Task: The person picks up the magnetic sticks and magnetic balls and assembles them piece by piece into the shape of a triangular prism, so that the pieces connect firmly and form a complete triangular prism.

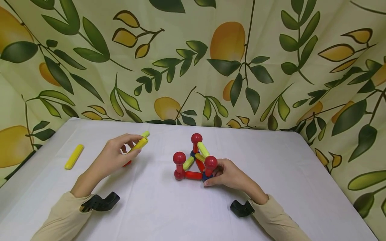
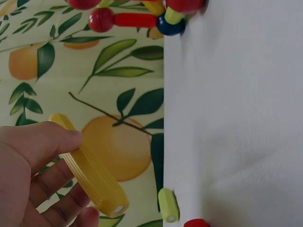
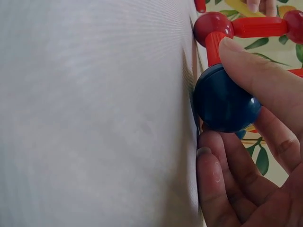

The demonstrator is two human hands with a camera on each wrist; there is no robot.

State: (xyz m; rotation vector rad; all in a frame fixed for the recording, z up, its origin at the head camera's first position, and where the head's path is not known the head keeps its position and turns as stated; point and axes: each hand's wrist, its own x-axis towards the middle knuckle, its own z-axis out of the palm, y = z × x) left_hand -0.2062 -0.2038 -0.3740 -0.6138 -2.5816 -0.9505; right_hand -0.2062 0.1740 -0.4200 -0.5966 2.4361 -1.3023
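Note:
My left hand pinches a yellow magnetic rod above the table; the left wrist view shows a metal dot on its end. Right of it stands a frame of magnetic rods and balls. Its base joins a red ball and blue balls with red rods and yellow-green ones. Short red posts carry red balls at the three corners, and a light green rod slants at the back. With thumb and fingers my right hand grips the blue ball at the near right corner.
Another yellow rod lies at the far left of the white-covered table. A light green rod and a red piece lie by my left hand, partly hidden. Behind the table hangs a fruit-and-leaf patterned curtain.

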